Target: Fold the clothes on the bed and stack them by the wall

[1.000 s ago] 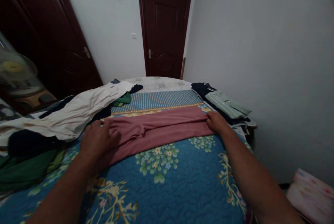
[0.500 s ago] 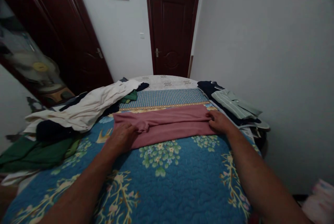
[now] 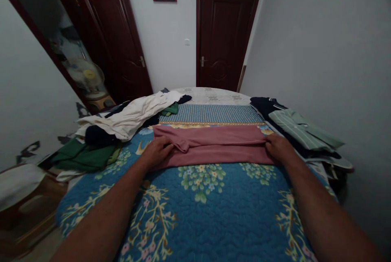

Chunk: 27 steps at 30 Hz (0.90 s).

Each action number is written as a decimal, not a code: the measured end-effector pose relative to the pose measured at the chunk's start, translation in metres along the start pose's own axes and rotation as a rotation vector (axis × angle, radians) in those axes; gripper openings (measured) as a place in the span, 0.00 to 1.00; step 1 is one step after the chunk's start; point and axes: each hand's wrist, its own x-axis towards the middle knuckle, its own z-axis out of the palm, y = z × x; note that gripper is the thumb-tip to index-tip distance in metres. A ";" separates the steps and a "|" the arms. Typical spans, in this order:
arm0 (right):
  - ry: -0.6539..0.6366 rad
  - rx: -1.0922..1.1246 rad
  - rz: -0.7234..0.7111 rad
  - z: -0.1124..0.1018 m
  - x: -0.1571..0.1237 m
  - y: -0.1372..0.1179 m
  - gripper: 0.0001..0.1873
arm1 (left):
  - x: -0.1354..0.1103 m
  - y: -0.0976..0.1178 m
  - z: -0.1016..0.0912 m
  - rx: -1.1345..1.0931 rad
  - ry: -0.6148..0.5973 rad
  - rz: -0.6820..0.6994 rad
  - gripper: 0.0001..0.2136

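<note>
A pink shirt [image 3: 220, 136] lies on the flowered blue bedspread [image 3: 226, 221], folded into a long strip running left to right. Its rolled collar [image 3: 183, 146] shows near the left end. My left hand [image 3: 157, 152] has its fingers bent and closed on the cloth beside that collar. At the opposite end, my right hand [image 3: 277, 148] pinches the shirt's edge where a fold line runs across. Part of the left end is hidden under my left hand.
Left of the shirt lies a loose heap with a cream garment [image 3: 137, 111] and a green one [image 3: 85, 154]. A stack of folded clothes, a striped pale green shirt [image 3: 302, 127] on top, sits to the right by the wall. A wooden chair [image 3: 33, 197] stands at lower left.
The view has swung left, so everything sits further right in it. Both hands remain at the two ends of the pink shirt, which keeps its strip shape.
</note>
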 end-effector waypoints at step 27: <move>0.079 0.268 -0.250 -0.026 0.031 -0.163 0.17 | 0.024 -0.066 -0.003 -0.131 0.326 -0.443 0.27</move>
